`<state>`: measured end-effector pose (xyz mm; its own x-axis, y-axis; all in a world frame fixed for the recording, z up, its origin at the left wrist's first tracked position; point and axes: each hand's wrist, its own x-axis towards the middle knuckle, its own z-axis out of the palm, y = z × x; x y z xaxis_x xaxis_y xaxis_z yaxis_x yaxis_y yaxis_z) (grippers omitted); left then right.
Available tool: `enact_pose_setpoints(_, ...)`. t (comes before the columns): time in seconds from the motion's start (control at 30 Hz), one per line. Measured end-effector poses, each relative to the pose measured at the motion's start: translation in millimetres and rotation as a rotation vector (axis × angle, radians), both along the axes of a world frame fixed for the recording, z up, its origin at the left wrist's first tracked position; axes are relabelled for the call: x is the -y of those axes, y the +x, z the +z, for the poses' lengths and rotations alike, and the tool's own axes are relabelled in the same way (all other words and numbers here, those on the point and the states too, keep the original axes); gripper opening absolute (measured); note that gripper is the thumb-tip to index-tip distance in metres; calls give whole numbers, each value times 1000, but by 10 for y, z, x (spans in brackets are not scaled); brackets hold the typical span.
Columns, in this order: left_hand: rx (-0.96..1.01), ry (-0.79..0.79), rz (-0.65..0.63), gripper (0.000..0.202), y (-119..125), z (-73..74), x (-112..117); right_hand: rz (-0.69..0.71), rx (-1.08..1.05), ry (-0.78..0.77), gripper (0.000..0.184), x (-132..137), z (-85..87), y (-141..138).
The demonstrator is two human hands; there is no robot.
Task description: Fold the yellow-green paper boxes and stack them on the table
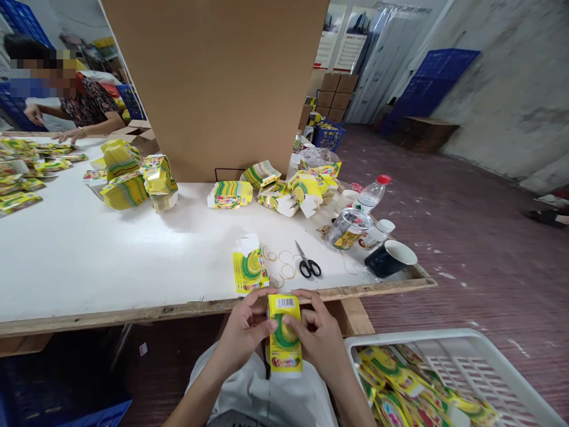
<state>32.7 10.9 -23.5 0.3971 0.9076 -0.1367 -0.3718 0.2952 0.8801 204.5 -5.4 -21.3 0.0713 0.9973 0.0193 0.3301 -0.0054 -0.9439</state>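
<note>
From my end of the head camera, I have both grips on one thing: a yellow-and-green printed paper carton [288, 354] with a barcode at its top end. It stands upright above the wearer's lap, just in front of the worktop's wooden edge [178, 312]. The left hand [243, 327] closes on its left side, thumb pressed on the printed face; the right hand [320, 330] mirrors it from the right, thumb also on that face. I cannot tell whether they hold one carton or several layered together.

Just beyond the hands, on the white worktop [133, 255], I see a fanned stack of flat yellow-and-green cartons [249, 270]. Thin tan rubber bands [288, 277] lie beside it, then black-handled metal scissors [306, 261]. Near the right corner stands a dark mug with a pale inside [383, 263], next to a clear plastic jar [344, 232].

Below the worktop on my right, a white plastic basket [411, 337] holds yellow-green packets [400, 379]. Far left, a co-worker's hand [71, 135] rests near spread yellow packets [20, 185].
</note>
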Motion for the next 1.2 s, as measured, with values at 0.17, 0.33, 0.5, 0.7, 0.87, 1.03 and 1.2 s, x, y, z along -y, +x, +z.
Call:
enact_pose_setpoints(0.17,7,50,-111,49,92,45,68,-39,-106,66,30,27,-1,35)
enact_pose_setpoints(0.33,-384,359,76,41,9,-35,-69,-347,399,97,37,258,260,738)
enact_pose_setpoints(0.5,-703,502,312,52,-157,-327,-283,-470,821,70,49,359,299,1249)
enact_pose_setpoints(0.7,-666,583,202,56,-107,-472,-207,-186,170,47,33,-273,-194,235)
enact_pose_setpoints(0.87,-589,564,149,45,-145,-410,-167,-228,24,70,34,-590,-412,-225)
enact_pose_setpoints(1.03,-285,277,438,52,-60,-356,-117,-173,-242,12,41,-358,-320,-166)
enact_pose_setpoints(1.2,201,-157,235,54,53,-242,-82,-84,-474,-63,39,-98,-228,-276)
